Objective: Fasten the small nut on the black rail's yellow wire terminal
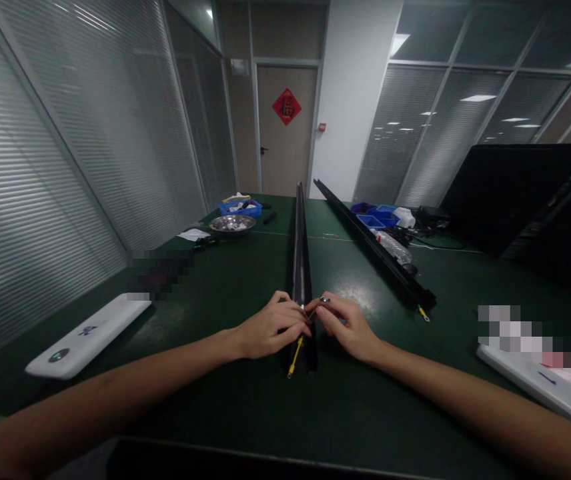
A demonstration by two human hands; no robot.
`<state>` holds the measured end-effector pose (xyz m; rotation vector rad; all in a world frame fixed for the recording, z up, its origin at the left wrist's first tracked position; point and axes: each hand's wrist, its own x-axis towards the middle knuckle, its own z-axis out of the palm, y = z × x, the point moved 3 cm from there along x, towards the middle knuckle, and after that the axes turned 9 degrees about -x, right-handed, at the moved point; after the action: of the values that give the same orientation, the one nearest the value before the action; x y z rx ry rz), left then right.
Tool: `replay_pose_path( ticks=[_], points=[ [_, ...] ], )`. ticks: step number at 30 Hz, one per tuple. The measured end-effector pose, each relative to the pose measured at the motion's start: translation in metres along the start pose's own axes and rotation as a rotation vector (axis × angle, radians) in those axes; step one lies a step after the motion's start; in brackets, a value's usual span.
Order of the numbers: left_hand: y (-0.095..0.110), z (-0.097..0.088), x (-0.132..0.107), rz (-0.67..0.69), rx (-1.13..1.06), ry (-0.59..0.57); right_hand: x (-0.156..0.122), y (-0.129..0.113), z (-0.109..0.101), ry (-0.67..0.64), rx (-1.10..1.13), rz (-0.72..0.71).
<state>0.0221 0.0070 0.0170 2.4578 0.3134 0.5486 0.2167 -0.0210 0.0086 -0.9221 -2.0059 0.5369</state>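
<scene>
A long black channel-shaped rail [299,260] runs away from me along the table, its near end under my hands. My left hand [271,327] is closed with its fingertips at the rail's left edge; what they pinch is hidden. Below them a yellow cable [296,355] with a ring terminal at its end sticks out toward me. My right hand [348,328] is closed in a pinch at the rail's right edge, its fingertips almost meeting the left ones. A small shiny metal piece [324,301] shows at its fingers. Something thin spans between both hands, too small to name.
A second black rail [375,243] lies to the right, with its own yellow cable [421,311]. Farther back are a metal bowl [232,225], a blue tray [240,209], blue bins [376,217] and a plastic bottle [393,247]. White devices [90,333] flank me on the green table [205,400].
</scene>
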Motion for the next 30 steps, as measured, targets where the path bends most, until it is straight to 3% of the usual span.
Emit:
replay_pose_path(
  ticks=[9,30],
  points=[
    [0.000,0.001,0.001,-0.014,-0.001,0.003,-0.002,0.020,0.004,0.117,0.306,0.235],
    [0.001,0.000,0.000,-0.002,0.013,0.002,-0.002,0.019,0.003,0.141,0.285,0.214]
  ],
)
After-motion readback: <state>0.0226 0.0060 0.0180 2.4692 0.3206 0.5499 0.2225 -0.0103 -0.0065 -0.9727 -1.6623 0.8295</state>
